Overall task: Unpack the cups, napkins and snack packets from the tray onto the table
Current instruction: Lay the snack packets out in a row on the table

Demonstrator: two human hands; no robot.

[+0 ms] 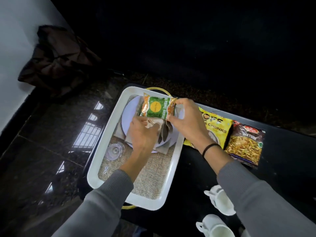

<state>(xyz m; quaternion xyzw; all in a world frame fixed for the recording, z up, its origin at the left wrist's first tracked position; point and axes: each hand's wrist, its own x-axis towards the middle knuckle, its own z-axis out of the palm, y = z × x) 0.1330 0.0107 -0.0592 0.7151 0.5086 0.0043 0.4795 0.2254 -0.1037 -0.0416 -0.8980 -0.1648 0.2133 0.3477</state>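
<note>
So roughly halfway: two packets [227, 134] and two cups [220, 200] sit on the tabletop [282, 168]; my right hand [186, 120] pinches the green packet [158, 107] above the tray [106, 151], left hand [145, 132] gripping napkins [162, 129], a glass [113, 150] left

Glossy packet [157, 107] (foil), rough burlap [153, 173]

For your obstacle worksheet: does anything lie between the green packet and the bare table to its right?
Yes. The yellow packet and the brown packet already lie there, beside the tray, so the green packet in the right hand needs another spot.
</note>
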